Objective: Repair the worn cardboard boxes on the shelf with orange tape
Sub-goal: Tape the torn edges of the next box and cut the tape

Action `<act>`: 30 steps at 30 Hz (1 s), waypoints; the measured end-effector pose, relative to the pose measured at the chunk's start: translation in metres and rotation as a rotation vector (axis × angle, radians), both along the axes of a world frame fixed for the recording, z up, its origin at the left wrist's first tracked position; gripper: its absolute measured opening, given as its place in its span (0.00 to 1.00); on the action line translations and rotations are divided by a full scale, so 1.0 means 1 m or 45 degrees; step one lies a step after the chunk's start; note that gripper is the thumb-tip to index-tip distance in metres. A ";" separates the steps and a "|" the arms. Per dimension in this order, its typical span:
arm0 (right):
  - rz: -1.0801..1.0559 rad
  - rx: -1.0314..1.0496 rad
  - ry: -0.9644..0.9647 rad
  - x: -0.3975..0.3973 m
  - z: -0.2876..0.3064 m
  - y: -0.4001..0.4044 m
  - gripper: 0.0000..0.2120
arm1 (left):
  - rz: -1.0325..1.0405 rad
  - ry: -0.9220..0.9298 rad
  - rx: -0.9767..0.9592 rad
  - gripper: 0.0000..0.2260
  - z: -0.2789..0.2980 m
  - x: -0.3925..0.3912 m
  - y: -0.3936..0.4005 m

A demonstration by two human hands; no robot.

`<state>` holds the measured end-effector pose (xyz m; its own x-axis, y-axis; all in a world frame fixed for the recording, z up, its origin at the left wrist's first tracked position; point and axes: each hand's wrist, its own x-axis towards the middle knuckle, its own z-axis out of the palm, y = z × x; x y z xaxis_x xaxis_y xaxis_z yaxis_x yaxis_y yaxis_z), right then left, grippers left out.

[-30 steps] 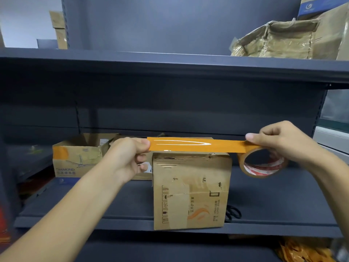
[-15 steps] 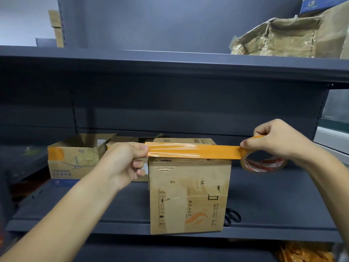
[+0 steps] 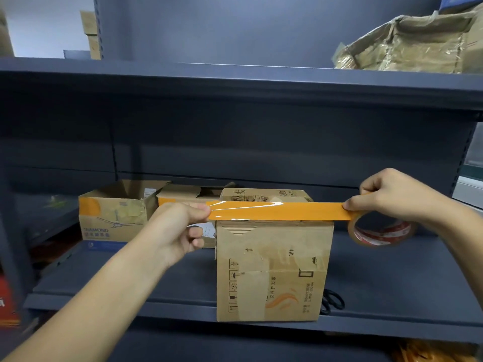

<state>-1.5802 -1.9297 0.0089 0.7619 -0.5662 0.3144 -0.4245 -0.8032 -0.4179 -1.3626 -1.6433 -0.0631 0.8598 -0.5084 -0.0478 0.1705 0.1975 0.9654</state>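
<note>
1. Left hand (image 3: 180,228) pinches the orange tape strip's (image 3: 277,211) free end; right hand (image 3: 392,197) clamps the tape roll (image 3: 379,231).
2. Strip spans the upright brown cardboard box's (image 3: 271,270) top front edge, 12 o'clock on the grey shelf (image 3: 392,296).
3. Risk: slack lets it wrinkle or stick crooked.

— What can't we see here?
— The scissors (image 3: 332,302) are mostly hidden behind the front box (image 3: 271,270); only the handles show.
— And the tape roll (image 3: 379,231)?
— Its top is covered by the right hand (image 3: 394,195). The crumpled box (image 3: 407,45) above is cut off by the right edge, and we can't read the small print.
</note>
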 end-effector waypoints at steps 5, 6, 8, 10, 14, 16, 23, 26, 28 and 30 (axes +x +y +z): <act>0.005 0.045 -0.007 -0.001 -0.002 -0.002 0.24 | -0.021 0.016 -0.018 0.02 -0.004 0.000 -0.003; 0.004 0.046 -0.003 -0.001 -0.003 -0.003 0.24 | -0.024 0.016 -0.020 0.03 -0.005 0.001 -0.003; 0.002 0.045 0.005 -0.001 -0.005 -0.004 0.24 | -0.029 0.018 -0.021 0.03 -0.007 0.001 -0.004; 0.000 0.044 0.007 0.000 -0.008 -0.005 0.24 | -0.038 0.023 -0.024 0.03 -0.009 0.002 -0.005; -0.011 0.040 -0.011 0.003 -0.012 -0.008 0.24 | -0.026 0.033 -0.030 0.03 -0.013 0.004 -0.007; -0.005 0.044 -0.010 0.004 -0.014 -0.009 0.24 | -0.015 0.042 -0.033 0.04 -0.016 0.006 -0.007; 0.014 0.103 -0.014 0.004 -0.024 -0.013 0.26 | -0.121 0.155 -0.047 0.04 -0.015 0.009 -0.007; 0.046 0.141 -0.031 0.002 -0.020 -0.014 0.26 | -0.166 0.215 -0.029 0.04 -0.011 0.009 -0.006; 0.062 0.152 -0.043 0.002 -0.016 -0.014 0.26 | -0.197 0.256 -0.026 0.04 -0.007 0.008 -0.005; 0.074 0.168 -0.052 0.002 -0.014 -0.014 0.25 | -0.216 0.273 -0.031 0.03 -0.004 0.007 -0.004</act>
<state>-1.5786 -1.9442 -0.0048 0.7827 -0.5601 0.2716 -0.3593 -0.7628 -0.5376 -1.3560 -1.6477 -0.0670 0.7338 -0.6475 -0.2055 0.4032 0.1717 0.8989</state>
